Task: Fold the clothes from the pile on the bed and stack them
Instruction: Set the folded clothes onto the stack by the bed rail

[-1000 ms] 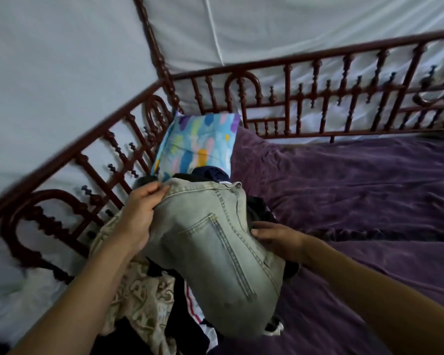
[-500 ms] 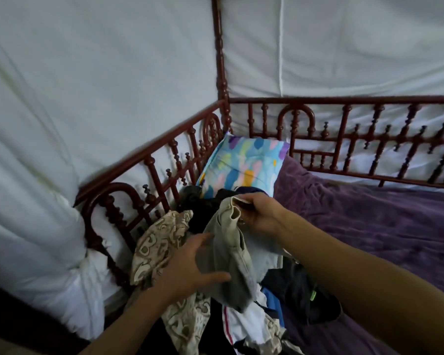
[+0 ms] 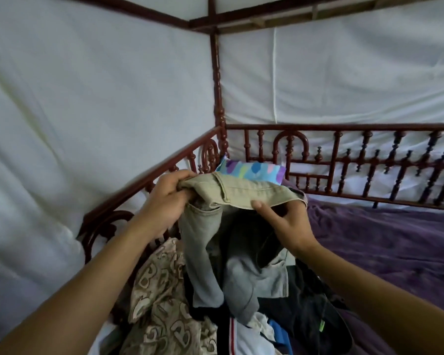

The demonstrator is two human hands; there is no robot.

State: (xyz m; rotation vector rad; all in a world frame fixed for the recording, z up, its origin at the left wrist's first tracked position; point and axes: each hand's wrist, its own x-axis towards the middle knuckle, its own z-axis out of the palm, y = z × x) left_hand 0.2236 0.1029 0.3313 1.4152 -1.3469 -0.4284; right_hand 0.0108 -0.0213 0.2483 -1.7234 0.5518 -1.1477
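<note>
**Pale jeans held up by the waistband over the clothes pile**

White cloth [image 3: 92, 98] is stretched behind the bed on both sides, filling most of the view. The bed's purple blanket [image 3: 395, 252] spreads to the right, closed in by a dark red turned-wood railing [image 3: 344, 162] that meets a tall corner post.

The pile of clothes [image 3: 308, 311] lies on the bed near the left railing, a jumble of dark, white and blue pieces. Above it hang the pale denim jeans [image 3: 241, 193], lifted clear at the top. The waistband is stretched nearly level between both hands, and the rest drops down to rest on the pile. A beige garment with a brown letter pattern [image 3: 164, 308] lies at the left of the pile, beside the railing. A pillow in bright colours [image 3: 251, 170] leans in the corner behind the jeans, its lower part hidden by the waistband.

The left hand [image 3: 164, 201] grips the left end of the waistband, its fingers [image 3: 172, 179] curled tight round the bunched denim. The right hand [image 3: 290, 226] pinches the band further right, with the thumb [image 3: 260, 206] pressed on the near side and the other fingers tucked behind the cloth.
</note>
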